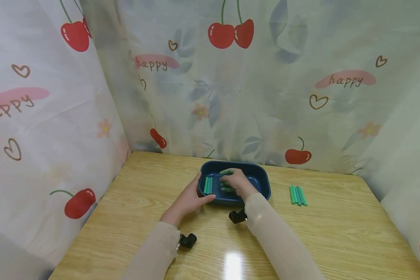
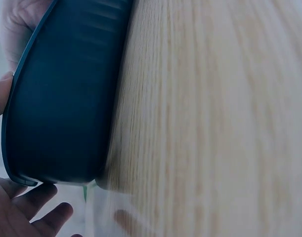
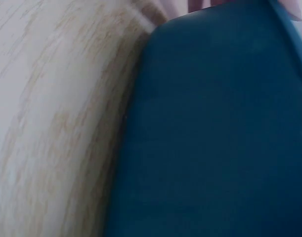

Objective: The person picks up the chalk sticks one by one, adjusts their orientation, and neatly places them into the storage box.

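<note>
A dark blue rectangular tub (image 1: pixel 262 182) stands on the wooden table. Inside it, by the left wall, several green sticks (image 1: pixel 208 185) lie side by side. My left hand (image 1: pixel 192 198) rests against the tub's left end, thumb along the near rim and fingers reaching round the far side. In the left wrist view, the fingers (image 2: pixel 29 205) lie at the tub's end. Over the inside of the tub, my right hand (image 1: pixel 236 182) reaches down with its fingers spread leftward. Greenish patches show along those fingers; I cannot tell whether a stick is among them.
To the right of the tub, several more green sticks (image 1: pixel 298 195) lie in a row on the table (image 1: pixel 336 225). Behind and at the sides hangs a printed curtain (image 1: pixel 238 97) with cherries. A small black device (image 1: pixel 188 241) sits at each wrist.
</note>
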Demonstrator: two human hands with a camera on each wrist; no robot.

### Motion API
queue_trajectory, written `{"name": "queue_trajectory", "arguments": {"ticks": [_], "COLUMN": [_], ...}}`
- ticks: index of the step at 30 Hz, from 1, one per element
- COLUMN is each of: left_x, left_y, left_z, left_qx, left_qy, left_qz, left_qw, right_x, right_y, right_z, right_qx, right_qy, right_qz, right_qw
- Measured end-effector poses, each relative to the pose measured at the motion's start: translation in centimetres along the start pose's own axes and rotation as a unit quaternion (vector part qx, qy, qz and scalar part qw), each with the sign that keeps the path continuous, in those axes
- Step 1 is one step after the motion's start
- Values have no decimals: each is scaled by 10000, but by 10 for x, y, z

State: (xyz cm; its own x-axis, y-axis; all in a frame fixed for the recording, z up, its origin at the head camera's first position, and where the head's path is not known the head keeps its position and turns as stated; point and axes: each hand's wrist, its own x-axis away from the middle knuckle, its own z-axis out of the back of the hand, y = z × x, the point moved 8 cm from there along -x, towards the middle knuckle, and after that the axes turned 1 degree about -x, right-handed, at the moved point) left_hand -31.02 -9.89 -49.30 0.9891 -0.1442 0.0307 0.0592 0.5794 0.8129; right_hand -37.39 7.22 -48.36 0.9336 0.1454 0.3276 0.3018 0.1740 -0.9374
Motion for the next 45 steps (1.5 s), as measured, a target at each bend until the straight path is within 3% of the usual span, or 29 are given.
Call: {"name": "queue_trajectory", "arguments": {"ticks": [15, 25, 45], "left_x": [1, 0, -1], "left_y": [1, 1, 1], "left_z": [2, 0, 0], "left_qx": [47, 130, 64], "left_qy": [29, -2, 15], "left_qz": [6, -50, 18], "left_qw": [10000, 9999, 10000], "right_x": [17, 32, 65], "right_y": [-16, -27, -41], "right_z": [12, 27, 55], "right_qx": [120, 424, 306], "right_qy": [-305, -251, -386], "right_qz": [232, 613, 883], "right_qw": [9992, 9969, 9949]}}
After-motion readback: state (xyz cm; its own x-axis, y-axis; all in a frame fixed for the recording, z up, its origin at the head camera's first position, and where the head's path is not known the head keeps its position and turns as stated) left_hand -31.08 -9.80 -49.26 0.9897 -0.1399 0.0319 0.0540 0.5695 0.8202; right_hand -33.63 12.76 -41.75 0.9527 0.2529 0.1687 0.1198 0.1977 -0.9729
